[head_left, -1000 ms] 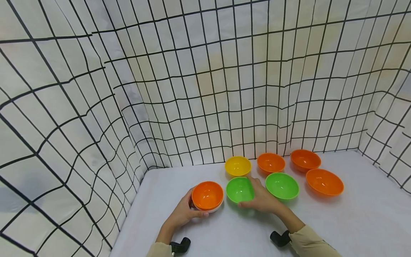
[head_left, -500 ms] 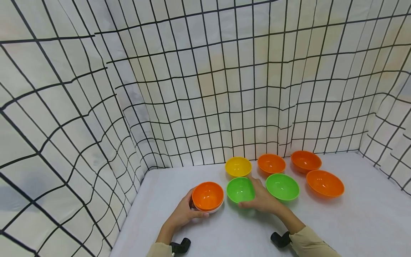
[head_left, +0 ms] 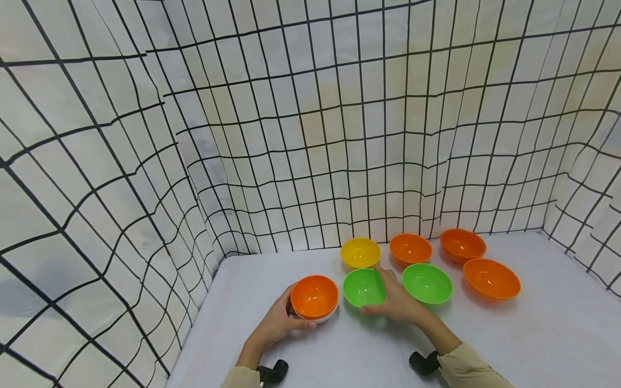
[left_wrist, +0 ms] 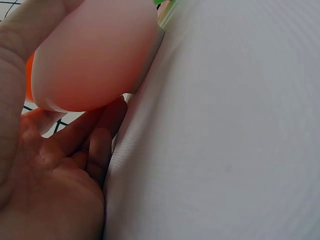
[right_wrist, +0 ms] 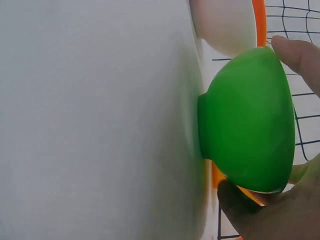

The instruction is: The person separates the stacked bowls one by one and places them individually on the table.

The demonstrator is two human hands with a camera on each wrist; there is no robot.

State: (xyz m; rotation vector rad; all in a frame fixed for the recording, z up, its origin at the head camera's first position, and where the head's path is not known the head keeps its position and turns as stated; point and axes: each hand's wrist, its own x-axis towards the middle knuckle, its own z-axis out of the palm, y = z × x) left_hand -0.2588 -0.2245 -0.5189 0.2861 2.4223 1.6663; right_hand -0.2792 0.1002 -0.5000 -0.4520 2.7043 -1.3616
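An orange bowl (head_left: pixel 314 296) sits nested in a white bowl (left_wrist: pixel 95 55), whose pale wall shows below the orange rim. My left hand (head_left: pixel 280 321) holds this pair from the left side, thumb in front and fingers behind, partly hidden. To the right stands a green bowl (head_left: pixel 363 289), its foot on the white cloth in the right wrist view. Around its right side curls my right hand (head_left: pixel 395 297), with the thumb near the front rim and the fingers at the back. A narrow gap separates the nested pair from this green bowl.
Behind stand a yellow bowl (head_left: pixel 360 253) and an orange bowl (head_left: pixel 410 249). Right of my right hand are a second green bowl (head_left: pixel 427 283) and two more orange bowls, one at the back (head_left: pixel 462 245) and one nearer (head_left: pixel 491 278). A grid-patterned wall (head_left: pixel 310 129) encloses the table.
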